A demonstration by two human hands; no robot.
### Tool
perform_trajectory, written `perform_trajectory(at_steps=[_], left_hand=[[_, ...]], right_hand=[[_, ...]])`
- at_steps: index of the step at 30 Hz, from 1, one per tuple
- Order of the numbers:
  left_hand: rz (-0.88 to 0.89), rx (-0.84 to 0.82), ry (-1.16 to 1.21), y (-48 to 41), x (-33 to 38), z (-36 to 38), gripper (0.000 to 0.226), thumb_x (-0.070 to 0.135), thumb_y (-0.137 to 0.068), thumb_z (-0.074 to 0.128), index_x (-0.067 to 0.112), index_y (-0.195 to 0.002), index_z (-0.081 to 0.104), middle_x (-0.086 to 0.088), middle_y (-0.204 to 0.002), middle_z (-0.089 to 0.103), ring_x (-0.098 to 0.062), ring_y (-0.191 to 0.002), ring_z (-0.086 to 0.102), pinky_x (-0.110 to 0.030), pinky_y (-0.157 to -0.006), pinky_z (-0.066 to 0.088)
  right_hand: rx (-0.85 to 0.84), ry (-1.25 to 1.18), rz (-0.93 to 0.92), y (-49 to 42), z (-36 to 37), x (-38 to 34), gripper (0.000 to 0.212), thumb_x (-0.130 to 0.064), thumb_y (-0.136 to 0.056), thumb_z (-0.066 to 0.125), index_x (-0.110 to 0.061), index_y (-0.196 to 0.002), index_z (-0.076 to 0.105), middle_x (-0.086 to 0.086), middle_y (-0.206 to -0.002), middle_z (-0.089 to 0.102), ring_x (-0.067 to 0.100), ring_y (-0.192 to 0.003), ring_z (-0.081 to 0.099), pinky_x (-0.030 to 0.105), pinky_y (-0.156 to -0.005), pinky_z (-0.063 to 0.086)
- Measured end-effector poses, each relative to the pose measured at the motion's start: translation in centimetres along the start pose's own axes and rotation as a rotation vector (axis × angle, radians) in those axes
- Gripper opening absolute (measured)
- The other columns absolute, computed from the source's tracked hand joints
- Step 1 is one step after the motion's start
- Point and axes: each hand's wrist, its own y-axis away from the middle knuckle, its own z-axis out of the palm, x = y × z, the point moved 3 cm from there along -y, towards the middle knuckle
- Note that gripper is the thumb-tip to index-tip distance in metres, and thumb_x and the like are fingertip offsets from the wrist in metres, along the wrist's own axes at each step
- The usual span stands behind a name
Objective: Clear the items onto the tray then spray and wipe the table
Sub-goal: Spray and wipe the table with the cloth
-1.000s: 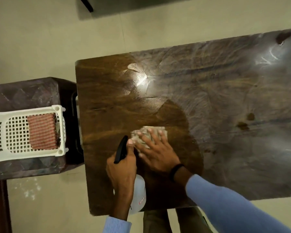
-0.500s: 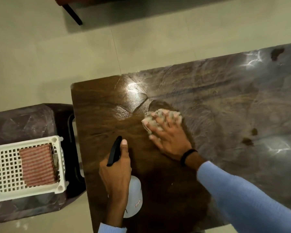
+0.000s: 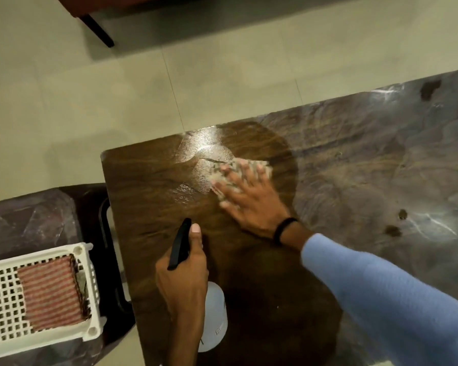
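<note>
Over on the left end of the dark wooden table [image 3: 154,186], the right hand [image 3: 251,204] is pressing a crumpled pale speckled cloth [image 3: 238,170] flat with spread fingers while the left hand [image 3: 183,276] is gripping the white spray bottle [image 3: 214,318], so clearing's looking done with the white perforated plastic tray [image 3: 0,305] parked on the side stand, but the hazy right stretch is probably needing wiping yet.

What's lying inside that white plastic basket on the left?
In the white perforated plastic basket lies a folded red-and-white striped cloth. Whatever sits beneath the cloth is covered.

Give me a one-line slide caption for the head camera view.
Right hand presses a cloth flat on the wooden table; left hand holds the spray bottle.
</note>
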Motion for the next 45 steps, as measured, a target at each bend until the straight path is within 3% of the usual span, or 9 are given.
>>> perform_trajectory(at_steps=[6,12,17,22,25,30,38,42,45], left_hand=[[0.058,-0.02,-0.001,-0.4,-0.5,1.3,0.044,0.053,-0.088,0.068,0.013,-0.068,0.068,-0.003,-0.065,0.066,-0.019,-0.062,0.065,-0.046,-0.071,0.06],[0.055,-0.028,-0.013,1.2,-0.2,1.6,0.044,0.053,-0.087,0.069,0.014,-0.066,0.066,-0.005,-0.063,0.066,-0.02,-0.061,0.064,-0.05,-0.073,0.06],[0.09,-0.063,0.001,2.0,0.0,2.0,0.047,0.054,-0.087,0.067,0.009,-0.07,0.069,-0.016,-0.068,0.068,-0.034,-0.065,0.066,-0.054,-0.072,0.06],[0.126,-0.082,0.003,3.5,-0.9,3.8,0.046,0.056,-0.086,0.067,0.012,-0.072,0.07,-0.013,-0.068,0.069,-0.031,-0.064,0.068,-0.055,-0.07,0.06],[0.132,-0.083,-0.005,5.0,-1.6,5.1,0.044,0.055,-0.086,0.069,0.013,-0.071,0.071,-0.01,-0.067,0.07,-0.027,-0.063,0.068,-0.055,-0.067,0.06],[0.122,-0.099,-0.023,7.1,-2.3,7.0,0.043,0.056,-0.085,0.068,0.017,-0.069,0.07,-0.008,-0.064,0.068,-0.026,-0.063,0.068,-0.055,-0.069,0.06],[0.048,-0.127,-0.054,10.7,-4.7,10.7,0.051,0.058,-0.084,0.07,0.01,-0.068,0.069,-0.01,-0.066,0.07,-0.021,-0.061,0.067,-0.034,-0.062,0.052],[0.026,-0.058,-0.097,13.7,-5.5,12.2,0.046,0.046,-0.085,0.077,0.023,-0.06,0.046,0.001,-0.062,0.056,-0.012,-0.061,0.057,-0.038,-0.074,0.054],[0.043,-0.098,-0.111,14.9,-7.0,13.0,0.041,0.048,-0.085,0.076,0.022,-0.06,0.057,-0.001,-0.06,0.063,-0.016,-0.061,0.063,-0.041,-0.07,0.058]], right_hand=[[0.125,-0.109,0.47,-8.9,-2.8,5.5,0.057,-0.057,-0.101,0.022,-0.041,-0.155,0.021,0.001,-0.168,0.012,0.042,-0.152,0.004,0.069,-0.118,0.001],[0.034,-0.029,0.081,-3.5,-0.5,0.4,0.056,-0.053,-0.103,0.027,-0.037,-0.157,0.018,0.001,-0.168,0.013,0.037,-0.154,0.006,0.064,-0.12,0.006],[0.033,-0.049,0.333,4.1,-1.3,10.8,0.056,-0.054,-0.102,0.026,-0.039,-0.156,0.021,0.004,-0.166,0.019,0.036,-0.154,0.01,0.065,-0.118,0.013],[0.121,-0.113,0.572,-5.1,-3.9,13.9,0.058,-0.056,-0.1,0.024,-0.039,-0.156,0.023,0.006,-0.166,0.018,0.042,-0.152,0.005,0.067,-0.118,0.001],[0.095,-0.089,0.437,-6.4,-3.1,10.2,0.059,-0.055,-0.101,0.024,-0.036,-0.157,0.02,0.006,-0.167,0.016,0.042,-0.152,0.005,0.066,-0.119,0.001],[0.029,-0.015,0.093,5.3,-0.7,8.8,0.056,-0.052,-0.103,0.03,-0.036,-0.157,0.023,0.003,-0.166,0.02,0.036,-0.153,0.01,0.061,-0.121,0.007],[0.089,-0.103,0.394,2.8,-2.7,17.7,0.055,-0.055,-0.102,0.024,-0.037,-0.154,0.029,0.004,-0.166,0.019,0.038,-0.153,0.005,0.065,-0.12,0.0],[0.072,-0.103,0.386,2.2,-2.7,17.9,0.057,-0.056,-0.101,0.021,-0.037,-0.155,0.027,0.005,-0.167,0.017,0.039,-0.153,0.003,0.066,-0.119,-0.002],[0.057,-0.111,0.359,2.5,-3.0,18.0,0.058,-0.057,-0.101,0.021,-0.037,-0.155,0.025,0.006,-0.167,0.017,0.039,-0.153,0.003,0.065,-0.119,-0.002]])
